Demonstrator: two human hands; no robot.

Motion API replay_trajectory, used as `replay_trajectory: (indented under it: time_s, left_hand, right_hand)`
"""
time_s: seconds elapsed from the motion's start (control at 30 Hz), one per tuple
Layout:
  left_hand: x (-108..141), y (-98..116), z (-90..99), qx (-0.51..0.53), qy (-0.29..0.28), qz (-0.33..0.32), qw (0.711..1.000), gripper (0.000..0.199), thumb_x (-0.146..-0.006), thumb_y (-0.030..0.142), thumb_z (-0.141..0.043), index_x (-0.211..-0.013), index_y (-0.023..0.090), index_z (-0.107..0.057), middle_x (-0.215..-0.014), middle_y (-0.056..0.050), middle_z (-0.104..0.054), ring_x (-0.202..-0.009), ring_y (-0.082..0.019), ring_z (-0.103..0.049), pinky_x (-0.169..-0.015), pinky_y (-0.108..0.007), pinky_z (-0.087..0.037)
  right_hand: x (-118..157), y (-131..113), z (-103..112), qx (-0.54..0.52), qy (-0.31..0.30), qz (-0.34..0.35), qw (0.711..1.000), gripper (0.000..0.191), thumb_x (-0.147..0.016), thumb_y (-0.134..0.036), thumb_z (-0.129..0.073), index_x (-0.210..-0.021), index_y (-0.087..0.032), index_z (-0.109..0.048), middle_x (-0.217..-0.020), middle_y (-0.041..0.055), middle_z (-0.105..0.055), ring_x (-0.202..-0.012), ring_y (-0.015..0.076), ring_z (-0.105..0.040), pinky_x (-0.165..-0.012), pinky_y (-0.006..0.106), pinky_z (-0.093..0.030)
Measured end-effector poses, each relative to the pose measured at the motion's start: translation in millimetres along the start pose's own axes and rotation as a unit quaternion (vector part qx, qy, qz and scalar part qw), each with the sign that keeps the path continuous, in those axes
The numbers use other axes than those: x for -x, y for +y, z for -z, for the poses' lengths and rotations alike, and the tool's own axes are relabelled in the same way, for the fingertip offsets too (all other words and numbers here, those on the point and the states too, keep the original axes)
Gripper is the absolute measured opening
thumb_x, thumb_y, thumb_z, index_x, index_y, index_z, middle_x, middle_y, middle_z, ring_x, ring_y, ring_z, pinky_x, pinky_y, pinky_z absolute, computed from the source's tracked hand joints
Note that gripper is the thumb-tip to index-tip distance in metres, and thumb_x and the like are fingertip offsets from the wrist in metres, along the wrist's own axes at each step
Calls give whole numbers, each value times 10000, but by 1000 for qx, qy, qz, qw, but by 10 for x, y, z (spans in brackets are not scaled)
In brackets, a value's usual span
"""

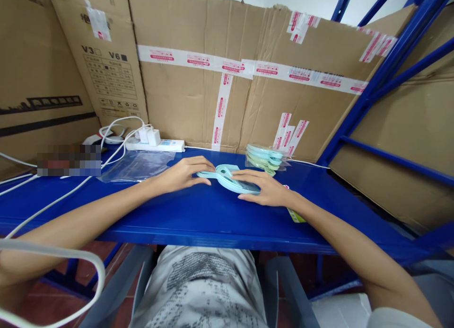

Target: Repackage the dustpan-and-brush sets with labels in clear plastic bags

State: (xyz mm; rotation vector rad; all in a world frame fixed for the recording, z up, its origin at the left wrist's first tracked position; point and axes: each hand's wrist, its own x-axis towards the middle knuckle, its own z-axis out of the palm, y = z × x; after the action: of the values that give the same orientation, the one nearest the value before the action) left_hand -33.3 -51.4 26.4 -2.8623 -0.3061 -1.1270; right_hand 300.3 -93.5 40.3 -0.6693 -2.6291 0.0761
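A light-blue plastic piece (227, 180) with a slim handle and a wide rounded head, its kind unclear, is between my two hands over the blue table. My left hand (184, 173) pinches the handle, with the fingers behind and the thumb in front. At the head's right end, my right hand (264, 187) grips it, fingers laid over the top and thumb at the near edge. Dark or see-through areas show within the head. Behind my right hand lies a stack of similar light-blue and pale-green pieces (264, 158), seemingly in clear wrapping.
Clear plastic bags (142, 164) lie left of my left hand, before a white power strip (166, 145) with chargers and cables. A yellow-green card (296, 216) sits partly under my right wrist. Taped cardboard walls (184, 105) and a blue metal frame (376, 82) enclose the table (198, 214).
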Motion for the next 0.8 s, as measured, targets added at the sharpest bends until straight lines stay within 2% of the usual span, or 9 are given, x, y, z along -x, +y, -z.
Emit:
replay_trajectory:
  time_s: [0.1,0.2,0.27,0.37,0.57,0.8]
  left_hand:
    - [10,-20,-15,-6,-11,-3,1000,238,-1025,311,-707,-1207,167,-759,-1168,-133,-777,-1077,-242,-744,-976,-376,-598]
    - [12,-22,-26,-9,-18,-6,1000,203,-1036,272,-685,-1186,159,-760,-1158,-135,-775,-1065,-241,-743,-966,-378,-600]
    - [11,-19,-28,-10,-19,-4,1000,198,-1038,266,-680,-1183,158,-760,-1154,-136,-774,-1066,-242,-744,-965,-381,-602]
    - [9,-20,-26,-16,-23,-3,1000,192,-1047,263,-665,-1176,155,-757,-1150,-137,-771,-1068,-242,-741,-964,-382,-605]
    - [11,-19,-15,-24,-34,-3,999,186,-1057,245,-641,-1181,157,-749,-1160,-137,-765,-1074,-240,-737,-968,-377,-602]
    - [9,-2,-14,-20,-36,-5,999,194,-1068,249,-617,-1175,160,-751,-1151,-142,-768,-1065,-237,-734,-961,-373,-595]
  right_hand:
    - [-19,-6,66,-55,1,1,998,420,-980,-424,-774,-1354,-235,-756,-1412,111,-743,-1306,277,-711,-1162,418,-519]
    - [-33,-1,119,-98,10,6,995,238,-995,-384,-761,-1159,-227,-830,-1211,90,-821,-1116,239,-783,-1022,365,-581]
    - [-35,11,147,-99,22,9,995,189,-988,-370,-768,-1069,-217,-844,-1098,86,-829,-991,220,-786,-932,350,-589]
    - [-31,14,179,-96,16,0,995,169,-971,-345,-784,-1054,-211,-844,-1001,80,-823,-902,210,-764,-860,341,-573]
    - [-29,-45,180,-98,-11,-14,995,140,-954,-240,-765,-1076,-195,-816,-974,61,-817,-866,180,-754,-837,301,-548]
    - [-26,0,152,-68,13,-4,998,86,-952,-174,-721,-1002,-194,-789,-951,47,-799,-841,174,-727,-797,294,-537]
